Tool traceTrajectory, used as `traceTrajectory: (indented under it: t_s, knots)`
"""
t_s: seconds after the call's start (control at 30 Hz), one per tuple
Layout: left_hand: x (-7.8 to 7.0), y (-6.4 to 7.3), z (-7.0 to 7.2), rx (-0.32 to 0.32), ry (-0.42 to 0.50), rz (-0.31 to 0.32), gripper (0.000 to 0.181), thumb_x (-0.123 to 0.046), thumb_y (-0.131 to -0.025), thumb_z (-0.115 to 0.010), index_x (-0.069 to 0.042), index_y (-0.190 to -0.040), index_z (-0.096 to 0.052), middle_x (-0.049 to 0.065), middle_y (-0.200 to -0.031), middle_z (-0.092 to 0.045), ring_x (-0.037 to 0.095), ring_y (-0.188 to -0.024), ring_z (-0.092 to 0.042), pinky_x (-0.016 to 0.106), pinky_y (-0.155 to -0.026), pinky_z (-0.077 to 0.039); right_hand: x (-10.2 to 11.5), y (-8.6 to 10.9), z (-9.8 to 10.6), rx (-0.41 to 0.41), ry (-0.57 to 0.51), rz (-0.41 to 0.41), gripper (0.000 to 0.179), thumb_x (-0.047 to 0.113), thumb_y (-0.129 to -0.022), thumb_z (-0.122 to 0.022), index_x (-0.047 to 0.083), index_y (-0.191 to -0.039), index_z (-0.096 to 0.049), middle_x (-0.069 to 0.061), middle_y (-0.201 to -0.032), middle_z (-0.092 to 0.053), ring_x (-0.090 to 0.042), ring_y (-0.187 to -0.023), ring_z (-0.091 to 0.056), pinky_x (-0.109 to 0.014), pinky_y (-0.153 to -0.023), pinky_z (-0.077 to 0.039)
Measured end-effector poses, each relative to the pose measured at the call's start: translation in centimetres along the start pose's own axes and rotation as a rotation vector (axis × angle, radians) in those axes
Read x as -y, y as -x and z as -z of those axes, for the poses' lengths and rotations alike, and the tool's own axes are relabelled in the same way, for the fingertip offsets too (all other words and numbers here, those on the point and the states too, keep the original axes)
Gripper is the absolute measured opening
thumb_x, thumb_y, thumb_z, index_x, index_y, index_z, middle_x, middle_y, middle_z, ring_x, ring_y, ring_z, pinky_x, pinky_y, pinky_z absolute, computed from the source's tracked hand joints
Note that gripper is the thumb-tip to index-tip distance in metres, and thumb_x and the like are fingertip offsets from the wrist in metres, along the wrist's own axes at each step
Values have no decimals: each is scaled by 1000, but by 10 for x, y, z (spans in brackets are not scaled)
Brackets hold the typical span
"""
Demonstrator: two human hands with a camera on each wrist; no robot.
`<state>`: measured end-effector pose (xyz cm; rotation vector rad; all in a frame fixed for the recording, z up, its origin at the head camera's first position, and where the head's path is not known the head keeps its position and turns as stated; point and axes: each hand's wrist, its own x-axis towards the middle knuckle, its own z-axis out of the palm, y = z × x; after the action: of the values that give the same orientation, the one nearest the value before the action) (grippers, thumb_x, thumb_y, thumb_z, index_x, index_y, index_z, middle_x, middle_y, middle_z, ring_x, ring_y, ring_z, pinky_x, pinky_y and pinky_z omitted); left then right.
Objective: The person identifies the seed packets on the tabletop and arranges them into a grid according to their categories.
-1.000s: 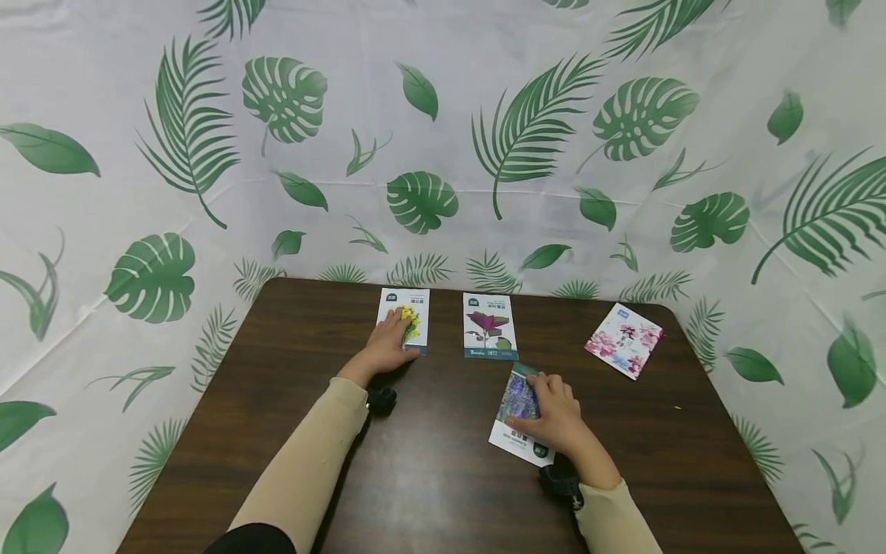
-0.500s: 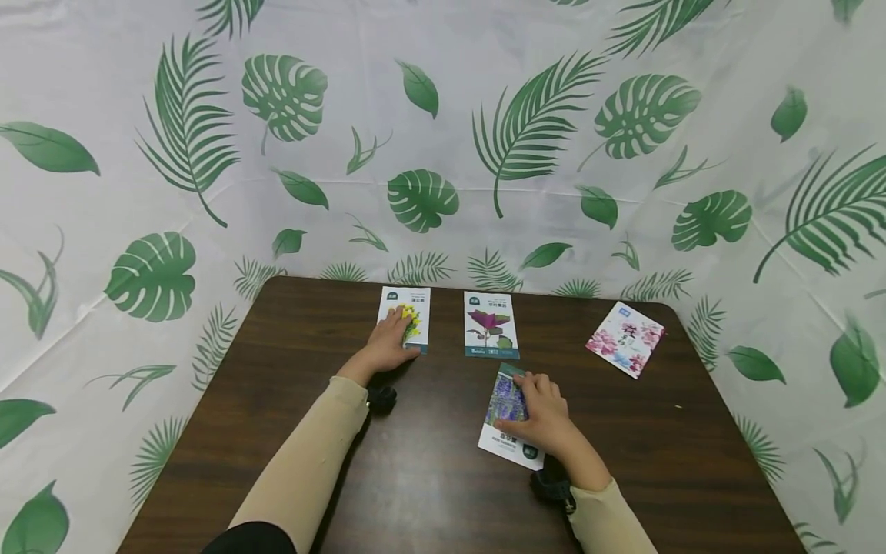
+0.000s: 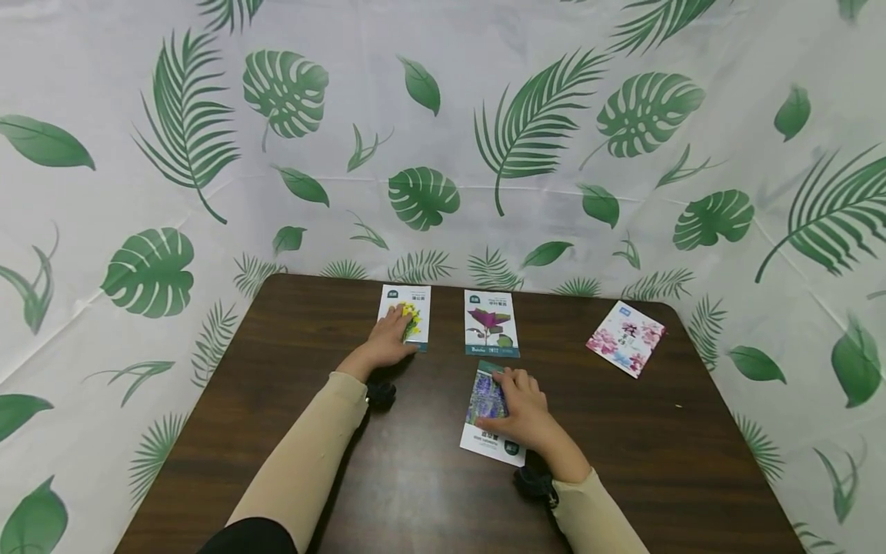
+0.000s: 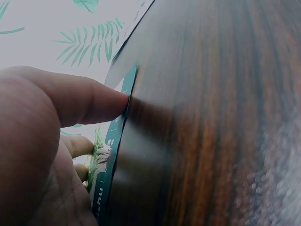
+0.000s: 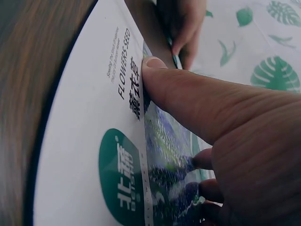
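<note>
The left hand (image 3: 384, 342) rests with loose fingers on the yellow-flower seed packet (image 3: 416, 312) near the far edge of the counter (image 3: 415, 492), maybe to keep it still. The right hand (image 3: 522, 412) lies on the lavender seed packet (image 3: 486, 400), thumb and fingers spread, not curled, perhaps because a thin, flat packet is easier to press than to pinch.
</note>
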<state>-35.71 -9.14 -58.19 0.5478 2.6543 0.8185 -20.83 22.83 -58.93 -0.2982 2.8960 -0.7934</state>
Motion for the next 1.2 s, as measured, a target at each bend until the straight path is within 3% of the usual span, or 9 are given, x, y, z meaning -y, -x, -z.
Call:
traceTrajectory:
  t_s: [0.3,0.7,1.2]
  knots:
    - [-4,3,1,-13,16,-21,82,-28,-107,-65,2,-172,-26,27,-182,-4,46,-171,3,62,-139,-4,23,-15,-10,44,6,25,109,58,-81,-92,7,-165,-45,-25,-162,-40,-42,-140,-40,-67,-113,-38]
    - [-2,3,6,27,-37,-11,82,-32,-109,-63,0,-173,-23,25,-183,-3,43,-171,1,59,-140,-6,51,-36,-25,100,-23,103,105,52,-85,-92,9,-166,-43,-25,-164,-35,-43,-142,-39,-67,-114,-38]
    - [-6,6,14,84,12,-12,80,-26,-110,-60,3,-173,-19,26,-183,3,43,-171,7,61,-139,-2,79,-46,-42,200,-27,169,101,58,-92,-84,16,-171,-37,-21,-178,-27,-47,-163,-25,-75,-127,-27]
